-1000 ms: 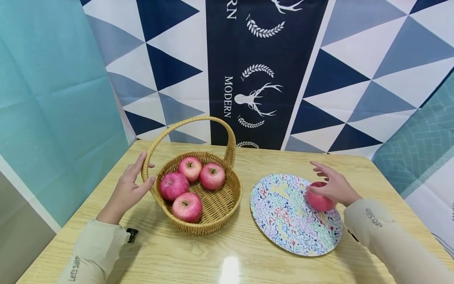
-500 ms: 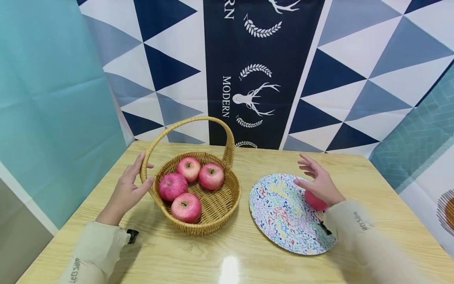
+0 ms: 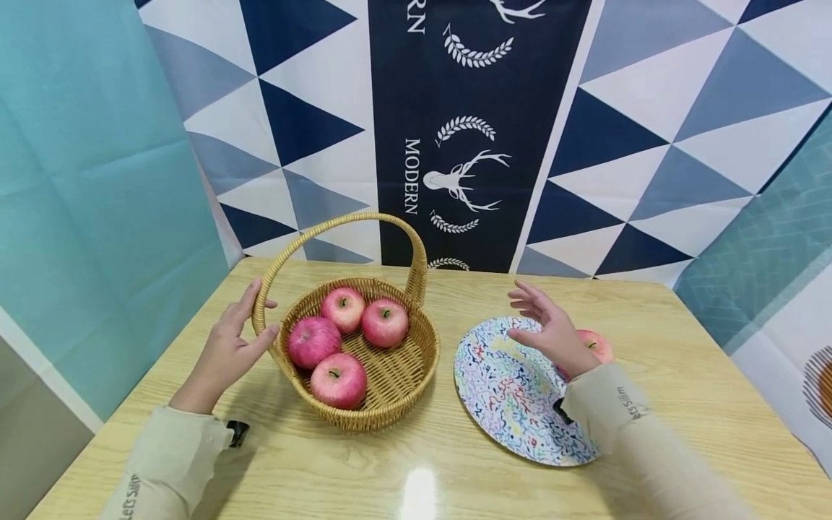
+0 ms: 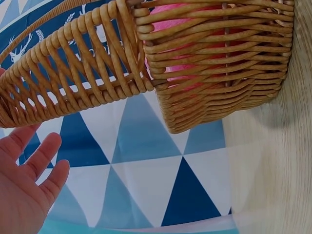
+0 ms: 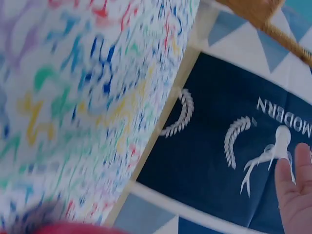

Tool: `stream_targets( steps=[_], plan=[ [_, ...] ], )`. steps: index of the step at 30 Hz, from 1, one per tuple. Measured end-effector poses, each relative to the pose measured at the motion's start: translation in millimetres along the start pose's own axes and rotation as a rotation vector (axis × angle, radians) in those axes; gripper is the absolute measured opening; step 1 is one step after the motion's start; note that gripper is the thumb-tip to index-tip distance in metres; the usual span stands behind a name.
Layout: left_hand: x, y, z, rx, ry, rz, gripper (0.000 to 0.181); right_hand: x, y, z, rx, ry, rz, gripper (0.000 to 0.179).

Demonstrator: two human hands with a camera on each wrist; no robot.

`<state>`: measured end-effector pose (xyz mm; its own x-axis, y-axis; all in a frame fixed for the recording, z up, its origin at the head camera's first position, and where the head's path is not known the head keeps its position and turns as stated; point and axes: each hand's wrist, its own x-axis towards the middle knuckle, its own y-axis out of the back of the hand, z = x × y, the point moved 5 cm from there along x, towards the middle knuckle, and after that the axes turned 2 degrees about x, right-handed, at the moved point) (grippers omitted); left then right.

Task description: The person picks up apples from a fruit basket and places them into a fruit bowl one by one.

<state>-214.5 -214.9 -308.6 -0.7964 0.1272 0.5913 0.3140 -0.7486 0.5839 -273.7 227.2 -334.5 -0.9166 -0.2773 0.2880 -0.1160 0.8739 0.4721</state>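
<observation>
L hand [image 3: 224, 350] is held at approx. 9–10 o'clock of the wicker basket [image 3: 373, 417] (12 = far side, head view). Its fingers are spread, w/ the foot of the basket handle [image 3: 344, 219] set btwn thumb & fingers; whether any pressure is applied can't be told. In the L wrist view its visible fingers are seen straight & apart, just beside the wicker.

Four apples are held in the basket: a darker apple [image 3: 315, 342] at 9–10 o'clock, a second apple [image 3: 343, 310] at 11–12, a third apple [image 3: 385, 323] at 1–2, a fourth apple [image 3: 339, 381] at 7–8. Bare wicker is left from approx. 3 to 6.

To the basket's 3–4 o'clock, apart from it, a round plate [image 3: 497, 393] covered w/ multicol. squiggles is set on the wood table [image 3: 312, 469]. A fifth apple [image 3: 596, 345] is placed nr its 2 o'clock edge, partly hidden by R hand [image 3: 546, 331]. That hand is held over the plate's 12–1 o'clock, thumb & fingers parted, nothing gripped.

At 12 the table is backed by a patterned cloth [image 3: 403, 87], printed w/ triangles, stag heads & "MODERN"; at 9–10 a teal sheet [image 3: 97, 180] is hung.
</observation>
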Motion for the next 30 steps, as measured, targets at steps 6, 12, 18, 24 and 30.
stream_targets(
  steps=[6, 12, 18, 24, 30],
  plan=[
    [0.9, 2.4, -1.3, 0.010, 0.043, -0.048, 0.072, 10.9, -30, -6, 0.013, 0.090, -0.029, 0.081],
    [4.4, 3.2, 2.2, 0.007, 0.038, -0.050, 0.073, 22.9, -61, -18, 0.035, 0.151, -0.109, 0.088],
    [4.4, 3.4, 2.1, 0.027, 0.044, -0.060, 0.072, 27.5, -90, -30, 0.071, 0.177, -0.267, 0.098],
    [1.4, 5.8, 0.2, 0.016, 0.059, -0.057, 0.072, 37.8, -119, -55, 0.020, 0.189, -0.460, 0.105],
    [3.8, 4.9, 2.2, 0.031, 0.043, -0.019, 0.070, 55.7, -136, -81, -0.020, 0.191, -0.586, 0.112]
  ],
)
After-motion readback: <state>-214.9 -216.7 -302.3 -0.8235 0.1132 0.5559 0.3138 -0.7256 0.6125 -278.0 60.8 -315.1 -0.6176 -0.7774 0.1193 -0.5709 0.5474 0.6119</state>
